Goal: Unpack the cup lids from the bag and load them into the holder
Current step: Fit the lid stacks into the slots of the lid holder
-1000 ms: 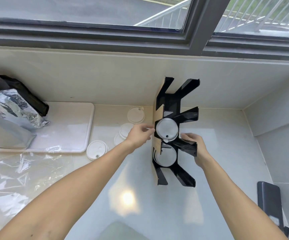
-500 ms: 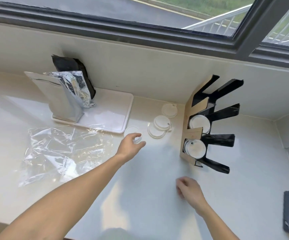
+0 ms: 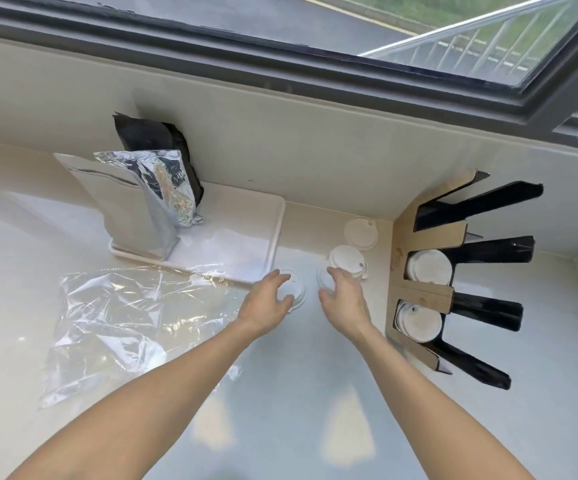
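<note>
A wide pale countertop (image 3: 315, 393) fills the view under the window frame (image 3: 280, 64), and on its left lies the clear plastic bag (image 3: 124, 323), flat, crumpled and see-through. Behind it a white tray (image 3: 246, 237) carries a silver foil pouch (image 3: 142, 202) standing upright, with a black pouch (image 3: 155, 136) leaning on the wall at its back. Over on the right, the black-and-cardboard lid holder (image 3: 453, 271) stands against the wall, two of its slots already filled with white lids (image 3: 431, 268), the top slot bare. Now the hands: the left hand (image 3: 266, 303) sits spread over a single lid (image 3: 296, 289) lying flat just off the tray's corner, fingers curled around its rim but not clamped, no lift to be seen. The right hand (image 3: 344, 299) reaches in beside it, fingers loosely open over a second lid (image 3: 322, 275) near a small stack of lids (image 3: 346, 259); whether it touches is hard to tell. One more loose lid (image 3: 360, 232) rests farther back, close to the holder.
</note>
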